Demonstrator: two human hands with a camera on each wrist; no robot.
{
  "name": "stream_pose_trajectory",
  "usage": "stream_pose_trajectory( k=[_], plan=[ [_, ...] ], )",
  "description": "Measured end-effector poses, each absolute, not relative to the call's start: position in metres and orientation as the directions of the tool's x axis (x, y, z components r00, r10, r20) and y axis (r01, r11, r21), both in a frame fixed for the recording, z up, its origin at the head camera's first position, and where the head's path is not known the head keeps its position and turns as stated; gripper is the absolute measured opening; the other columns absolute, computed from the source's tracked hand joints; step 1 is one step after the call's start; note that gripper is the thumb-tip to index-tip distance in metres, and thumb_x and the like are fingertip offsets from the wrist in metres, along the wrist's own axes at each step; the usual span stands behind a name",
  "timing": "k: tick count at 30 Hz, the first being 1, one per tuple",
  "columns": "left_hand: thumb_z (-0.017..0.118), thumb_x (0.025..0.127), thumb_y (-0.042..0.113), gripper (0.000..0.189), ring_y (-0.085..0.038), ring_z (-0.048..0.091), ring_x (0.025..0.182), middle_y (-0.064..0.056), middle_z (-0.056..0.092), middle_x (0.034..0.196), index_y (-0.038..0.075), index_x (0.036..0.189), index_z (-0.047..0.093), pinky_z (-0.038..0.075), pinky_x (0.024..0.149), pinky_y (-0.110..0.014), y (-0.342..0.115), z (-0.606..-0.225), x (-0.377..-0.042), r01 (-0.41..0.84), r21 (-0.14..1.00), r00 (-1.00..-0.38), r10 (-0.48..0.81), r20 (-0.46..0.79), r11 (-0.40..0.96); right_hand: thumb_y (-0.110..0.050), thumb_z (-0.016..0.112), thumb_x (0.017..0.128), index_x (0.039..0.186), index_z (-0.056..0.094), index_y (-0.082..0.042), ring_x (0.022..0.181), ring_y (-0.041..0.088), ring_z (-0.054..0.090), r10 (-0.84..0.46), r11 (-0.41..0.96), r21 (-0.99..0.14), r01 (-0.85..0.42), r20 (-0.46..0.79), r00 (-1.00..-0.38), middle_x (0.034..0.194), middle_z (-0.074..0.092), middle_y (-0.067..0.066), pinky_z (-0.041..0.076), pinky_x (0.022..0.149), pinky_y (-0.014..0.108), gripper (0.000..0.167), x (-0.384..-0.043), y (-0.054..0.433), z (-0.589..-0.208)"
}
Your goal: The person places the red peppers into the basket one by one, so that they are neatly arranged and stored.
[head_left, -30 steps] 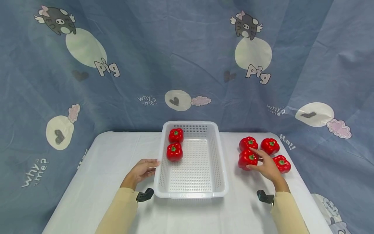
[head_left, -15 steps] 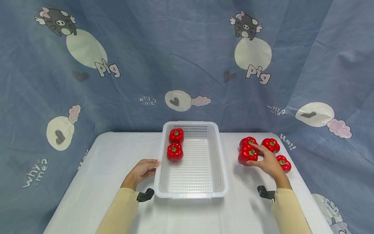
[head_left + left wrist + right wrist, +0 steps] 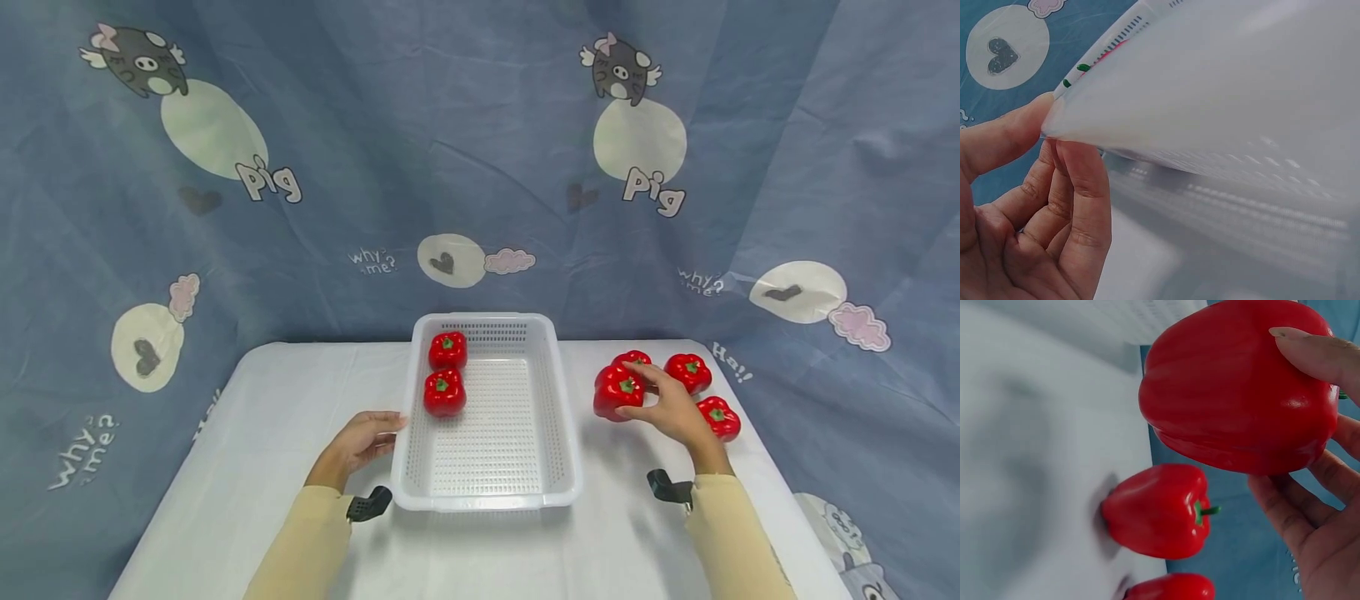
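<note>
My right hand [image 3: 673, 408] grips a red bell pepper [image 3: 618, 393] between thumb and fingers. In the right wrist view this held pepper [image 3: 1241, 387] hangs above the white tabletop, its green stem partly hidden behind the thumb. With thumb and fingers, my left hand [image 3: 363, 446] pinches the left rim of a white plastic basket [image 3: 564, 417]; the left wrist view shows the rim [image 3: 1054, 119] between the fingertips. Inside the basket, along its left side, sit two red bell peppers, one at the back [image 3: 447, 350] and one in front of it [image 3: 444, 393].
Right of the basket, three more bell peppers stand on the white table [image 3: 300, 400]: one partly behind the held pepper [image 3: 633, 357], one at the back right [image 3: 688, 372] and one beside the right hand [image 3: 720, 418]. A blue patterned cloth [image 3: 480, 167] hangs behind.
My right hand has lifted the bell pepper off the table and carried it slightly left, towards the basket. The left hand keeps its place on the rim. The head view has shifted a little.
</note>
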State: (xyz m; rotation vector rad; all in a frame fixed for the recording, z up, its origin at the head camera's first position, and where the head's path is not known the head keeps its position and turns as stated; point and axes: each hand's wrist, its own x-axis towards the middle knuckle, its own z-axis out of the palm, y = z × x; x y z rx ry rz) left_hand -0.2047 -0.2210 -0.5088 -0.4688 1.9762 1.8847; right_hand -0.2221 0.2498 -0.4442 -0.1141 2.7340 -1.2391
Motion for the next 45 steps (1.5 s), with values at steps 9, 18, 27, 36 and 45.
stream_pose_trajectory(
  k=[9,18,27,36,45],
  plan=[
    [0.071,0.087,0.013,0.044,-0.018,0.068,0.085,-0.011,0.069,0.105,-0.009,0.123,0.058,0.058,0.073,-0.025,-0.221,-0.51,-0.204,-0.472,0.88,-0.881,0.009,-0.473,0.047,-0.03,0.083,0.074,0.146,0.039,-0.008,0.126,0.045,0.041,-0.156,0.667,-0.743,-0.056,-0.066,-0.985,0.144,0.041,0.023,0.05,0.09,0.056,0.087,-0.224,0.239,-0.441],
    [0.07,0.088,0.013,0.042,-0.017,0.068,0.084,-0.01,0.07,0.103,-0.01,0.122,0.058,0.058,0.072,-0.025,-0.222,-0.51,-0.204,-0.468,0.883,-0.883,0.017,-0.469,0.042,-0.031,0.082,0.076,0.146,0.04,-0.01,0.131,0.044,0.035,-0.187,0.672,-0.735,-0.091,-0.05,-0.981,0.145,0.04,0.021,0.05,0.09,0.058,0.085,-0.224,0.233,-0.435],
    [0.072,0.087,0.015,0.043,-0.021,0.068,0.089,-0.016,0.067,0.113,-0.007,0.122,0.061,0.058,0.077,-0.029,-0.221,-0.508,-0.205,-0.465,0.884,-0.885,-0.004,-0.465,0.048,-0.028,0.084,0.073,0.145,0.043,-0.012,0.127,0.042,0.041,-0.192,0.658,-0.746,-0.101,-0.037,-0.981,0.142,0.044,0.02,0.052,0.087,0.054,0.084,-0.224,0.225,-0.428],
    [0.072,0.086,0.014,0.042,-0.023,0.069,0.09,-0.018,0.066,0.114,-0.007,0.122,0.061,0.058,0.077,-0.03,-0.221,-0.51,-0.204,-0.469,0.882,-0.883,-0.009,-0.47,0.05,-0.028,0.084,0.072,0.145,0.042,-0.009,0.125,0.044,0.041,-0.192,0.684,-0.724,-0.085,-0.067,-0.979,0.141,0.044,0.02,0.053,0.087,0.053,0.086,-0.221,0.214,-0.414],
    [0.071,0.087,0.014,0.043,-0.022,0.068,0.091,-0.018,0.065,0.116,-0.008,0.123,0.06,0.058,0.079,-0.031,-0.221,-0.509,-0.202,-0.469,0.881,-0.883,-0.002,-0.47,0.058,-0.023,0.085,0.071,0.142,0.045,-0.008,0.125,0.043,0.042,-0.229,0.686,-0.716,-0.13,-0.042,-0.973,0.139,0.046,0.021,0.053,0.087,0.054,0.083,-0.222,0.199,-0.407]
  ],
)
